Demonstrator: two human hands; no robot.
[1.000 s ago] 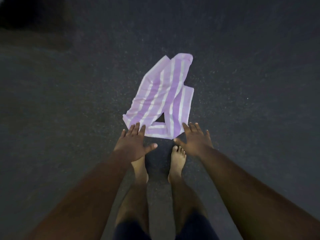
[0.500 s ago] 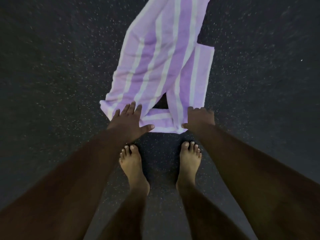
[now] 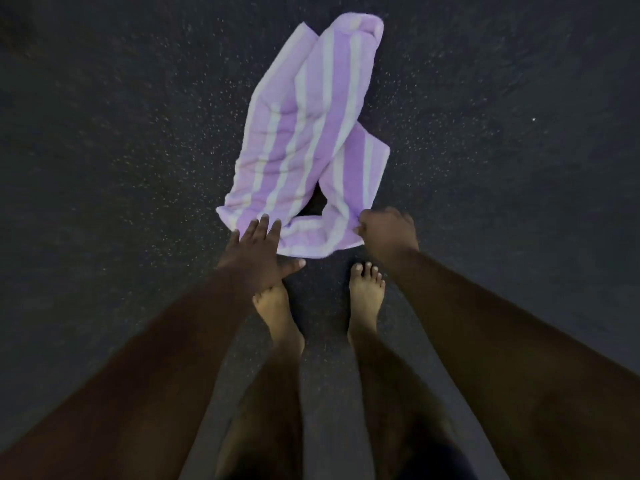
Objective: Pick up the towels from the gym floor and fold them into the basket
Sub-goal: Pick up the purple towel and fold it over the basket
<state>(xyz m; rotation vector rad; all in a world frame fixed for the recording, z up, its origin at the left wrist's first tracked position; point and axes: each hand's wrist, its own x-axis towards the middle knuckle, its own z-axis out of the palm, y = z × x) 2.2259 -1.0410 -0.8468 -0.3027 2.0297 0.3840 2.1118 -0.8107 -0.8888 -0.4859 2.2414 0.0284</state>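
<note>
A purple towel with white stripes (image 3: 304,140) lies crumpled on the dark speckled gym floor (image 3: 121,150), just ahead of my bare feet. My right hand (image 3: 388,233) pinches the towel's near right corner, fingers curled round the cloth. My left hand (image 3: 258,252) reaches over the near left edge with straight, spread fingers, its fingertips at the towel's hem. No basket is in view.
My two bare feet (image 3: 365,292) stand close together right behind the towel. Dark floor stretches all around.
My right hand has gone from flat to curled, taking hold of the towel's near right corner and pulling it up a little. My left hand has stayed flat at the left edge.
</note>
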